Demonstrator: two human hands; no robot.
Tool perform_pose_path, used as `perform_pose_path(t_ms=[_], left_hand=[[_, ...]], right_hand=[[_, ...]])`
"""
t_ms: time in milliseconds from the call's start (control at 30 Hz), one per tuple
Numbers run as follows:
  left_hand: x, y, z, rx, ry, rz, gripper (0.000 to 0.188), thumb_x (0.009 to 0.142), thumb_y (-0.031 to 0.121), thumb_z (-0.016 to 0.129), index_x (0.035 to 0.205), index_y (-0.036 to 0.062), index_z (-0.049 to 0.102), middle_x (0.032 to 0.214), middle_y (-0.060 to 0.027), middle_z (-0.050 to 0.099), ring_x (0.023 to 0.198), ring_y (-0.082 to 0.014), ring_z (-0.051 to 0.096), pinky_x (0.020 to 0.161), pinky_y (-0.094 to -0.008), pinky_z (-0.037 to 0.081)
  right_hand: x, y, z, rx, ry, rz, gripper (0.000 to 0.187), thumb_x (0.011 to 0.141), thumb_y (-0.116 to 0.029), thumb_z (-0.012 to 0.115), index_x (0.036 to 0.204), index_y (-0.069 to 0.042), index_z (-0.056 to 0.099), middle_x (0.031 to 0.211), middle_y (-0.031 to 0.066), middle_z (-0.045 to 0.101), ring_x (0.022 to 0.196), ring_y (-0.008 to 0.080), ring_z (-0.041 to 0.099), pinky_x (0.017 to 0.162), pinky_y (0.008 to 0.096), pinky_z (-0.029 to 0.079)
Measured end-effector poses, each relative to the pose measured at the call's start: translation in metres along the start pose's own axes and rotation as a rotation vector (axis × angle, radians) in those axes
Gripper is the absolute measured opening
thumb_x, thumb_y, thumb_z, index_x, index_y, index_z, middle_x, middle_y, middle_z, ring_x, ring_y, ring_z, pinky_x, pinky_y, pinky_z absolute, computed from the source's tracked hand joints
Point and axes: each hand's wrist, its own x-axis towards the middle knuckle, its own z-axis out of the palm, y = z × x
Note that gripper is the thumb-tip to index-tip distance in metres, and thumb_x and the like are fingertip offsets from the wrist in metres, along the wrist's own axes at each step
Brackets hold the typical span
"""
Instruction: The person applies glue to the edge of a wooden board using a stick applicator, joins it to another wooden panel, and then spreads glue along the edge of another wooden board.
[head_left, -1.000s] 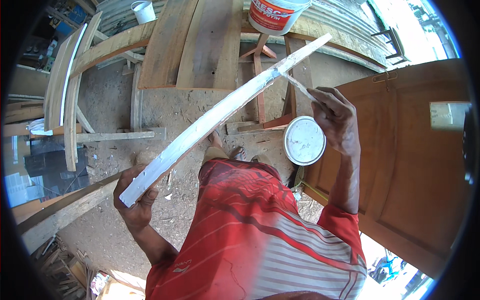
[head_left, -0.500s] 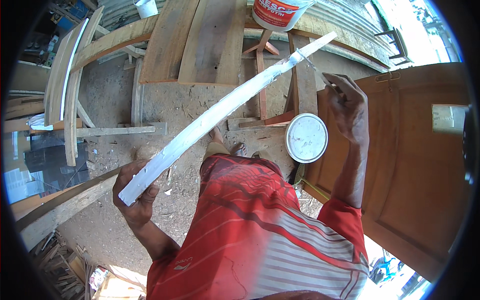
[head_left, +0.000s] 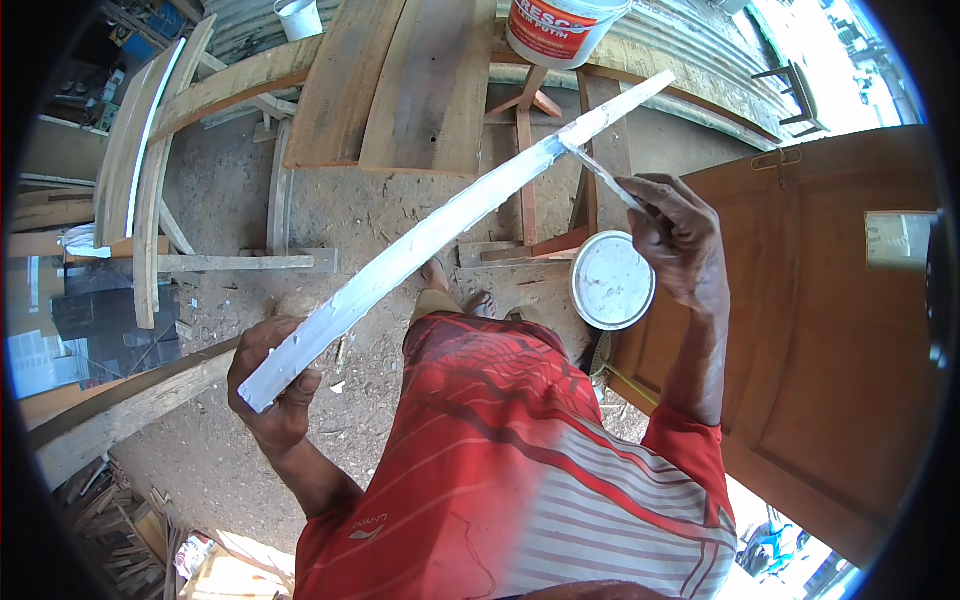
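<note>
A long narrow wooden strip (head_left: 420, 245) slants across the view from lower left to upper right, its upper face coated in wet-looking white paste. My left hand (head_left: 278, 422) grips its near end, thumb on one side and fingers round the other. In my right hand (head_left: 682, 240) is a thin, flat spreading stick (head_left: 600, 174), pinched between thumb and fingers. The stick's tip touches the coated face toward the strip's far end, where the white layer looks thinner.
A white-and-red bucket (head_left: 562, 38) stands at the back by wide planks (head_left: 430, 95) on a wooden trestle. Right of my legs lies a round white lid (head_left: 613, 282). A brown panelled door (head_left: 790, 340) leans on the right; boards (head_left: 125, 150) stand at left.
My right hand has drawn the stick's tip along the strip, away from the far end and toward the left. My left hand has stayed nearly still.
</note>
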Motion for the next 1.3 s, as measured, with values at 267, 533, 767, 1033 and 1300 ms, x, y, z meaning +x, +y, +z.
perform_pose_path(t_ms=[267,533,767,1033,1300], left_hand=[[0.002,0.003,0.004,-0.018,0.016,0.026,0.044,0.088,0.029,0.082,0.115,-0.0003,0.066,0.109,-0.0181,0.072,0.103,-0.0333,0.069,0.089,-0.0432,0.054],[0.004,0.004,0.007,-0.016,0.063,0.046,0.049,0.088,0.037,0.081,0.112,-0.0028,0.066,0.106,-0.0175,0.070,0.101,-0.0338,0.068,0.088,-0.0442,0.054],[0.006,0.007,0.007,0.021,0.049,0.063,0.048,0.088,0.037,0.082,0.112,-0.0017,0.066,0.106,-0.0168,0.070,0.101,-0.0341,0.068,0.088,-0.0441,0.054],[0.007,0.014,0.008,-0.004,0.066,0.052,0.047,0.087,0.038,0.082,0.111,0.0006,0.066,0.106,-0.0156,0.071,0.100,-0.0345,0.069,0.088,-0.0449,0.054],[0.005,0.011,0.007,-0.006,0.053,0.058,0.047,0.087,0.038,0.082,0.112,0.0025,0.065,0.107,-0.0164,0.072,0.101,-0.0350,0.069,0.090,-0.0463,0.054]], right_hand=[[-0.011,0.016,0.000,-0.072,0.077,-0.018,0.036,0.087,0.004,0.060,0.120,-0.001,0.072,0.099,0.0107,0.071,0.074,0.0100,0.062,0.063,0.0258,0.049],[0.012,0.018,-0.004,-0.074,0.092,0.103,0.030,0.091,-0.001,0.061,0.120,0.001,0.069,0.100,0.0144,0.071,0.073,0.0169,0.065,0.067,0.0313,0.052],[0.007,0.012,-0.002,-0.001,0.063,0.031,0.032,0.088,0.003,0.061,0.118,0.001,0.072,0.100,0.0130,0.072,0.071,0.0189,0.065,0.065,0.0321,0.052],[0.003,-0.009,-0.006,-0.032,0.035,0.007,0.035,0.085,0.005,0.062,0.118,0.000,0.072,0.101,0.0128,0.072,0.067,0.0176,0.064,0.062,0.0318,0.051],[0.001,-0.008,-0.006,0.024,0.016,-0.060,0.030,0.089,0.001,0.063,0.118,0.001,0.072,0.100,0.0149,0.071,0.073,0.0165,0.067,0.065,0.0325,0.053]])
